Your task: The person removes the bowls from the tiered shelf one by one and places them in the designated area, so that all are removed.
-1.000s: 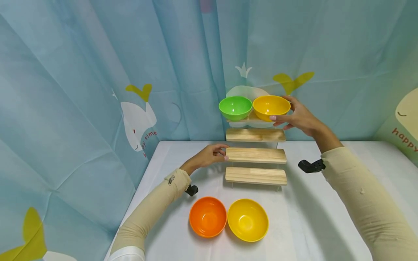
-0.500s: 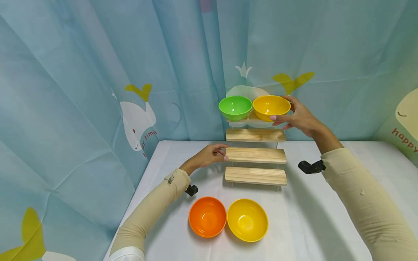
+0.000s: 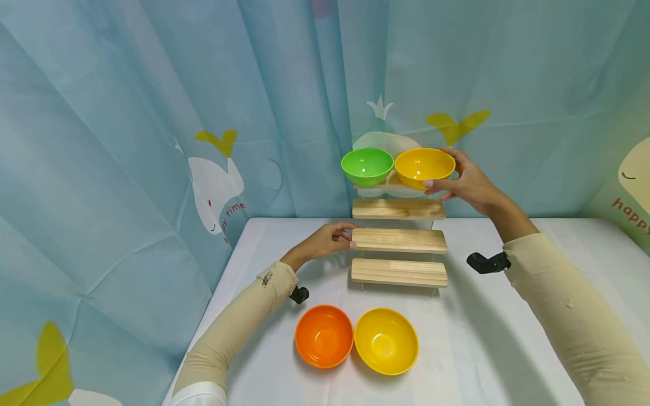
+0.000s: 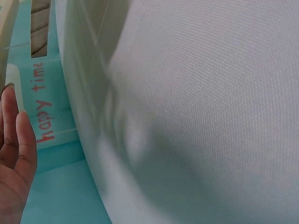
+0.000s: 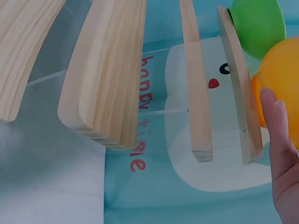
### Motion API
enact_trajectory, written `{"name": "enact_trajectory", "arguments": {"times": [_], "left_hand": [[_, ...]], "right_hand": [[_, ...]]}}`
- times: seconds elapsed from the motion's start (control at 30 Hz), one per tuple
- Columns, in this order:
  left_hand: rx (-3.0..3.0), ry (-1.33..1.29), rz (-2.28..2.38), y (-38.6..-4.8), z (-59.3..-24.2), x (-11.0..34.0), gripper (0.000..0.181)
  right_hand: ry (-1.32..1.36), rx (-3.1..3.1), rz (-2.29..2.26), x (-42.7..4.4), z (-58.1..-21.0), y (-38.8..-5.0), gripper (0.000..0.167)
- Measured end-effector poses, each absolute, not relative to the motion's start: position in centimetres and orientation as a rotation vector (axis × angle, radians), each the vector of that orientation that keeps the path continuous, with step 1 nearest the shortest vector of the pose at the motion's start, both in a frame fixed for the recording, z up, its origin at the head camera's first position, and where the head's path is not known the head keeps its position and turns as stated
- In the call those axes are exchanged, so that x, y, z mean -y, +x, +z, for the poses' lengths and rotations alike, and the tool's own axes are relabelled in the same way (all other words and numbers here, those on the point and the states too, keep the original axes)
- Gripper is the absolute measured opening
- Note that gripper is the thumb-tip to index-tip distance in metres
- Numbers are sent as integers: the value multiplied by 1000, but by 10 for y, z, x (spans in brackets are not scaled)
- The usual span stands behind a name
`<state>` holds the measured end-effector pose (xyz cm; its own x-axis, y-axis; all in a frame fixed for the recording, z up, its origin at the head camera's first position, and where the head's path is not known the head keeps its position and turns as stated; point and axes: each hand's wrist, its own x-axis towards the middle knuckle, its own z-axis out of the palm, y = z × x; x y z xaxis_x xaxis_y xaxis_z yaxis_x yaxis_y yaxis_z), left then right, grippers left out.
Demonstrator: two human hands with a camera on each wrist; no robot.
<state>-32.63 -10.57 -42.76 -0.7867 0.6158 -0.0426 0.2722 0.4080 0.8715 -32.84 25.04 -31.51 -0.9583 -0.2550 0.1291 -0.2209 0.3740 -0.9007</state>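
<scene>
A stepped wooden rack (image 3: 399,240) with several plank shelves stands on the table. On its top shelf sit a green bowl (image 3: 368,167) and, to the right, a yellow bowl (image 3: 424,167), side by side. My right hand (image 3: 472,186) holds the yellow bowl at its right side, thumb in front and fingers toward the back. The right wrist view shows that thumb (image 5: 276,121) against the bowl near the shelf's end. My left hand (image 3: 321,241) grips the left end of the second shelf from the bottom, thumb at the front corner.
An orange bowl (image 3: 324,336) and a second yellow bowl (image 3: 386,341) stand upright on the white-covered table (image 3: 487,338), in front of the rack. A light blue printed curtain (image 3: 304,113) hangs close behind the rack and along the left side.
My right hand and the yellow bowl on the top shelf have shifted very slightly to the right. The left hand keeps its place on the rack.
</scene>
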Motion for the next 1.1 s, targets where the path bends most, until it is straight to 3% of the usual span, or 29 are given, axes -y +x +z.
{"name": "enact_trajectory", "arguments": {"times": [0.57,1.1], "left_hand": [[-2320,757,1331,-329,-430,103,54],[-2319,765,1335,-328,-428,100,54]], "right_hand": [[-483,-2586,-1666,-265,-315,-312,92],[-566,-2576,-1694,-275,-325,-293,84]]}}
